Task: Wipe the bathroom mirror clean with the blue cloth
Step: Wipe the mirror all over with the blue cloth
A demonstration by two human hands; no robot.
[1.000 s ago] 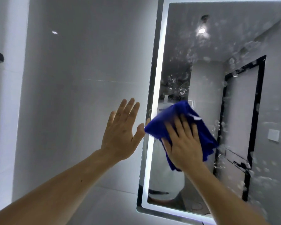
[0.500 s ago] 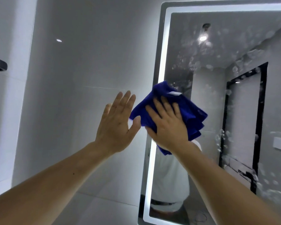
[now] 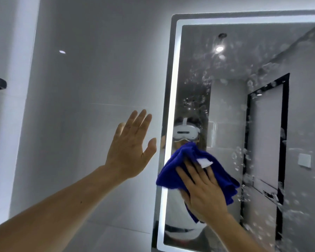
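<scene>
We have the blue cloth (image 3: 195, 170) bunched against the glass of the mirror (image 3: 231, 110), low down and hard by the mirror's left edge, where one corner of it overlaps the lit strip (image 3: 173, 99) that runs up that side. A small white tag (image 3: 205, 162) shows on its upper fold. Our right hand (image 3: 205, 193) lies flat over the cloth's lower right part, fingers (image 3: 185, 176) spread and pointing up and to the left, pressing it to the glass rather than pinching it; the palm holds it there.

From the cloth, the dirty glass lies up and to the right. White spots and smears are thick above it, towards the top edge, and all down the right side by the reflected black door frame (image 3: 284, 124). The narrow band just beside the left edge looks clearer, though we cannot be sure it is clean. So we judge the next strokes should carry the cloth away from the left edge, up and across, and most of the mirror is yet to be done.

Our left hand (image 3: 131, 148) is off the mirror, over the tiled wall (image 3: 91, 79) just left of the frame, open with fingers straight and together, holding nothing; whether it touches the wall we cannot tell. The right hand is the one on the work.
</scene>
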